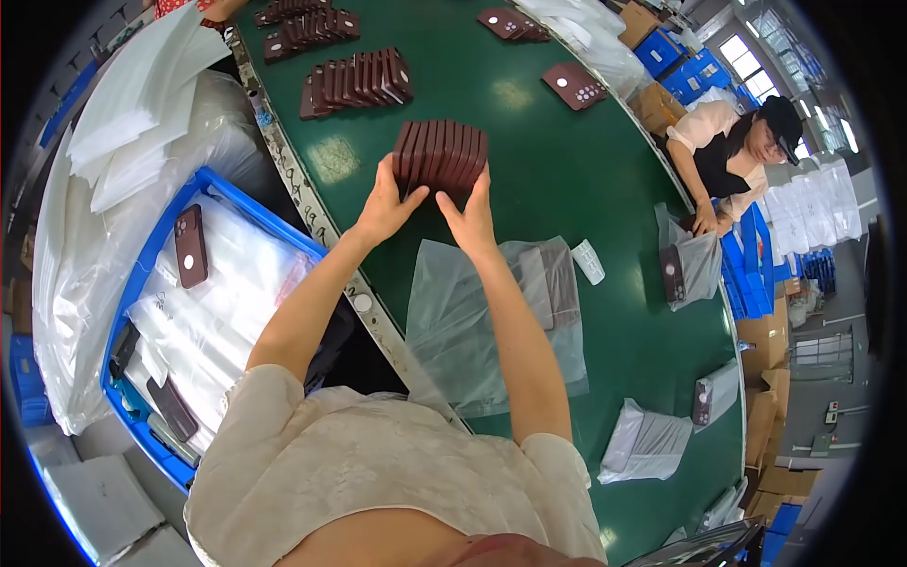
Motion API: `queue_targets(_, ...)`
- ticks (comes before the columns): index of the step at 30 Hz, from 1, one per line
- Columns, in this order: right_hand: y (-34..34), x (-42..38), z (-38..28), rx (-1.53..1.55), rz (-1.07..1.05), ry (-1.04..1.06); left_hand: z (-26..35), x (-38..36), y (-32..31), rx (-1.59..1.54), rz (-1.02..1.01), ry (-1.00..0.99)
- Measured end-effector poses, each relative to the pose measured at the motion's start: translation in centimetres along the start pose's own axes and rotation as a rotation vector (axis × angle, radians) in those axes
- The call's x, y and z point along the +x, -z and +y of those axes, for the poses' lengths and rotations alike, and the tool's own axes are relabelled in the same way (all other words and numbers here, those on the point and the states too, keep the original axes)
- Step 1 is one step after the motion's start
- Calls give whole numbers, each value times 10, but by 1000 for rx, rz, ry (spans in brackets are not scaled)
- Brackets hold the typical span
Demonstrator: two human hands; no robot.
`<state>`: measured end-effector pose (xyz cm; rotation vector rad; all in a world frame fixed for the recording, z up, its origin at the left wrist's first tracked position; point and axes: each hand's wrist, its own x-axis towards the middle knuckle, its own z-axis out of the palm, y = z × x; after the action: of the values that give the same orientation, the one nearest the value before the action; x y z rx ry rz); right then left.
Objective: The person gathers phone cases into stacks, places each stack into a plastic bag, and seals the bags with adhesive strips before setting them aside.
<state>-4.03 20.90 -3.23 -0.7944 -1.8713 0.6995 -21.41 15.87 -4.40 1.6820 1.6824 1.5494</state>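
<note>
Both my hands hold one row of dark red phone cases (440,156) above the green table (510,203). My left hand (385,202) presses on the row's left end, and my right hand (469,213) presses on its right end, with both thumbs at the near side. Just below my hands lies a clear plastic bag (453,321), partly under my right forearm, with wrapped cases (559,283) in its right part. A small white packet (588,262) rests beside that bag.
More cases (357,80) stand in rows at the table's far left. Loose cases (573,86) lie farther right. Bagged stacks (647,441) sit at the near right. A blue crate (123,293) is at the left. Across the table a co-worker (723,156) handles a bag (694,260).
</note>
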Motion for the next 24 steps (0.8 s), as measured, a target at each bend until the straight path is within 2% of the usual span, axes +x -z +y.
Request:
queue_targets(2,5,12,-12,-58,-8,-71,10,0,5,38,9,36)
queue_targets(4,14,29,-26,-85,-14,-97,26,3,20,175,-91,181)
queue_targets(6,32,41,-38,-263,-185,-275,40,10,35,246,-144,269)
queue_targets(7,34,37,-39,-348,-278,-375,44,18,40,338,-254,389)
queue_targets(9,17,12,8,-291,-294,-446,49,25,42,521,-476,623)
queue_targets(10,7,4,39,-244,-294,-494,47,22,37,522,-473,628)
queue_targets(11,1,2,54,-196,-292,-539,39,18,29,513,-403,594)
queue_targets(13,-3,7,36,-152,-241,-556,28,8,12,492,-271,526)
queue_targets(14,-5,2,18,-108,-189,-587,28,0,4,495,-282,534)
queue_targets(16,-4,-12,-10,-66,-133,-632,33,-16,-12,333,-63,369)
queue_targets(17,-2,-11,-23,42,-26,-514,34,-12,-16,246,57,271)
queue_targets(18,0,-10,-32,147,74,-390,38,-6,-16,241,60,264)
queue_targets(19,1,-13,-34,252,168,-279,46,-4,-12,92,90,157)
queue_targets(21,-2,-32,-22,327,171,-315,57,-16,-3,-197,140,-31)
queue_targets(24,-3,-32,-14,486,201,-298,24,-30,-14,-164,38,-52)
